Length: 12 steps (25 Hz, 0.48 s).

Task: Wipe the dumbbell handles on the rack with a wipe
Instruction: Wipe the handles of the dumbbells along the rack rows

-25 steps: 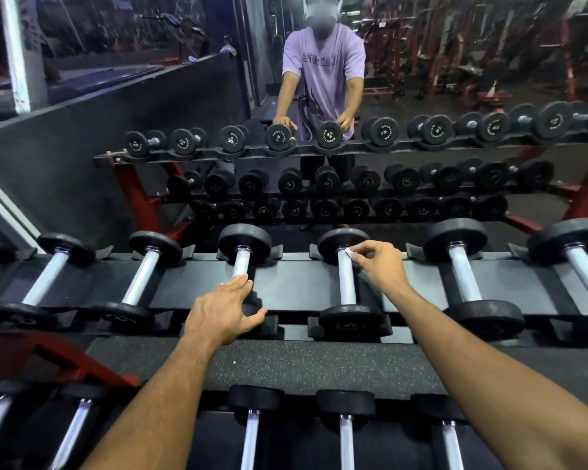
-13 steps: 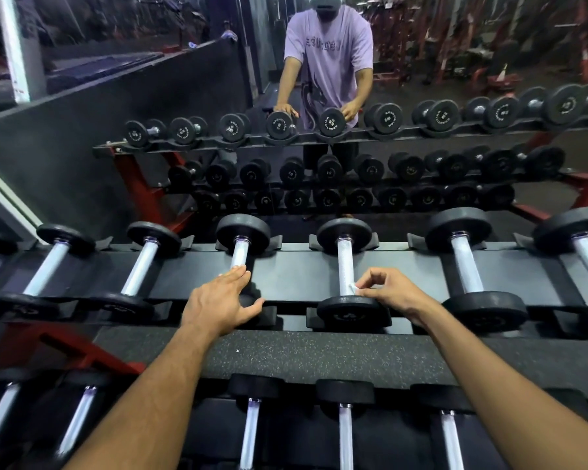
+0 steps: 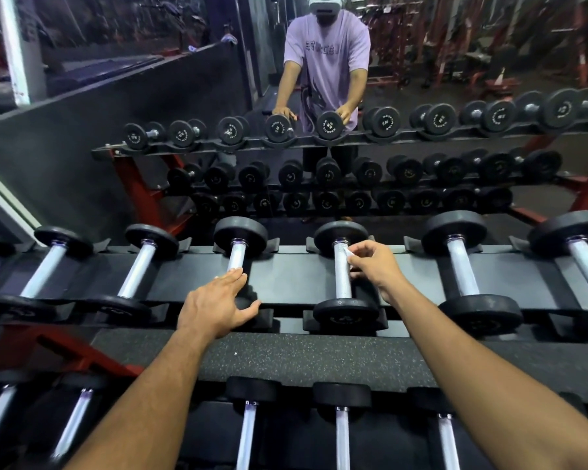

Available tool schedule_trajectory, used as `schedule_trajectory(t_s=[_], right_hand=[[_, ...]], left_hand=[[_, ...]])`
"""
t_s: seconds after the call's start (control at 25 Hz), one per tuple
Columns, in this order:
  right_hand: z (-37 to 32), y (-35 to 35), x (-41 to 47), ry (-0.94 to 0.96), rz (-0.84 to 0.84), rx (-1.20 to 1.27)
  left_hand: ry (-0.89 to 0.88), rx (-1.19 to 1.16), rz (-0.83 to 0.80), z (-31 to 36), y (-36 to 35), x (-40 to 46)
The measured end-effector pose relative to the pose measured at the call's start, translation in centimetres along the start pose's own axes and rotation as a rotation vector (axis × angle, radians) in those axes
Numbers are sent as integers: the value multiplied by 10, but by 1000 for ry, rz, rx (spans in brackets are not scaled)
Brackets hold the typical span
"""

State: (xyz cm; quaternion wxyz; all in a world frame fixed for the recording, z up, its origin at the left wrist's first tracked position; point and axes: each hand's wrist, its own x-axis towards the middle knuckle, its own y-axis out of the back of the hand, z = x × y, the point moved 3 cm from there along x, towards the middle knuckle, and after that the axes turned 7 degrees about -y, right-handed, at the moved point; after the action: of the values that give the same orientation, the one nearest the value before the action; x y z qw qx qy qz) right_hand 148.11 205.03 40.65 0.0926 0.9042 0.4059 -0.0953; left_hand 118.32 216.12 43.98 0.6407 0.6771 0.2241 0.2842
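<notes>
Since half a second ago, my right hand (image 3: 374,266) is sliding the wipe (image 3: 348,253) from the near end of the dumbbell handle (image 3: 342,276) up toward the far weight; its fingers are pinching the wipe against the metal; my left hand (image 3: 218,305) is resting, fingers straight, on the neighbouring handle (image 3: 236,257); this handle on the rack (image 3: 286,276) is probably nearly wiped.

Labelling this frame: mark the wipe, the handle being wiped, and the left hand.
wipe (image 3: 348,253): head view, white edge above the fingertips.
handle being wiped (image 3: 342,283): head view, bare mid-shaft.
left hand (image 3: 214,305): head view, back of hand.
</notes>
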Motion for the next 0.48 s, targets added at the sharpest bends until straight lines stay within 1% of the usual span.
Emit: schedule_trajectory(t_s=[0.12, 0.24, 0.32, 0.36, 0.4, 0.48], right_hand=[[18, 4, -20, -68, -97, -9], [31, 15, -40, -88, -164, -150], [28, 18, -44, -48, -184, -259], [20, 18, -43, 22, -166, -350], [9, 16, -38, 144, -128, -482], [-20, 2, -28, 494, -79, -834]], left_hand=[[3, -6, -3, 0, -1, -1], [-1, -3, 12, 0, 0, 0], [-4, -3, 22, 1, 1, -1], [-6, 3, 25, 1, 1, -1], [-5, 10, 26, 1, 1, -2], [-3, 9, 25, 1, 2, -1]])
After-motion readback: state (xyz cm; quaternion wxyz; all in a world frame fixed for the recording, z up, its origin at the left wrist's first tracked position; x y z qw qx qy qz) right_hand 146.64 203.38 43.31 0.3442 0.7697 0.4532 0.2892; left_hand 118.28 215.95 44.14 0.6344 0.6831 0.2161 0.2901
